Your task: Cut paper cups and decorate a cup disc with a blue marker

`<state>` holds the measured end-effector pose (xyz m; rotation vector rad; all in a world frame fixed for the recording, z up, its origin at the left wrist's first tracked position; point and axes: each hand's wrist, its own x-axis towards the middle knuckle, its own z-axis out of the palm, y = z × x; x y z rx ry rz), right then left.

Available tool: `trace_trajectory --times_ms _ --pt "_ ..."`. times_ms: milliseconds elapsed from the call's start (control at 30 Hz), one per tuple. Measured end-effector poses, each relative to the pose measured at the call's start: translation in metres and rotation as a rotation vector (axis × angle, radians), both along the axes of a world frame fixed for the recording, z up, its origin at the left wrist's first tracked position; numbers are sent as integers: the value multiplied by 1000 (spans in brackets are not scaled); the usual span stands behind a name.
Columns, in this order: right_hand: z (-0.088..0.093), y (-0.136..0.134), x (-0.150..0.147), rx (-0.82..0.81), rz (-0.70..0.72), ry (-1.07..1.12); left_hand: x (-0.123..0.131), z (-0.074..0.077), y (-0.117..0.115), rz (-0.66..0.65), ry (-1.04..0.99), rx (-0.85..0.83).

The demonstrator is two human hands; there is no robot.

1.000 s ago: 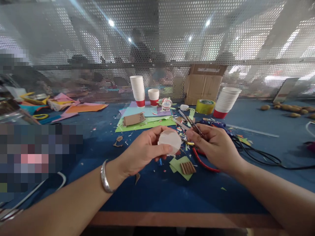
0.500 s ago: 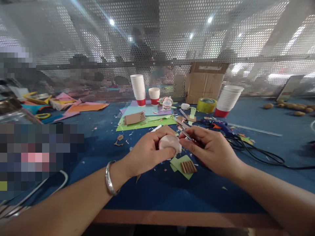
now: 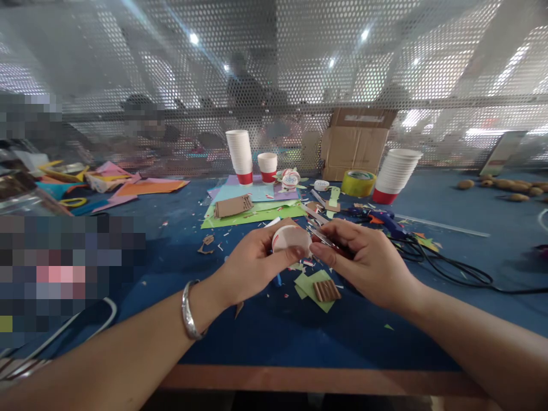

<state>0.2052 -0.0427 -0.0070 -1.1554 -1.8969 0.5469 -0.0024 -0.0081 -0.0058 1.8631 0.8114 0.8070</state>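
My left hand (image 3: 257,260) is closed around a short, round white piece of paper cup (image 3: 291,237) with red marks at its edge, thumb pressed across its near side. Close on its right, my right hand (image 3: 366,257) grips a pair of scissors (image 3: 322,236), whose metal blades point up and left beside the cup piece. Its fingers hide most of the handles. Below the hands lie green paper pieces (image 3: 306,285) with a small corrugated cardboard piece (image 3: 326,290) on top. Paper scraps are scattered underneath.
Stacked paper cups (image 3: 240,154) stand at the back, with another stack (image 3: 396,174) at right. Yellow tape (image 3: 358,184) sits before a cardboard box (image 3: 357,145). A blue glue gun (image 3: 387,220) trails a black cable (image 3: 454,268). Coloured paper (image 3: 152,187) lies at left.
My left hand has turned the cup piece, so its round face and red edge show more. The scissors have shifted slightly beside it. A small blue item now shows below my left hand.
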Motion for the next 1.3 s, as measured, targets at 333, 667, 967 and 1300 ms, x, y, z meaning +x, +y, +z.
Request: trace_trajectory --times_ms 333,667,967,1300 --pt "0 0 8 -10 25 -143 -8 9 4 -179 160 242" --pt "2 -3 9 76 42 -261 -14 5 9 -220 190 135" --pt "1 -4 8 121 79 -279 -16 10 8 -276 218 113" --pt "1 -7 8 250 119 -291 -15 12 3 -276 227 64"
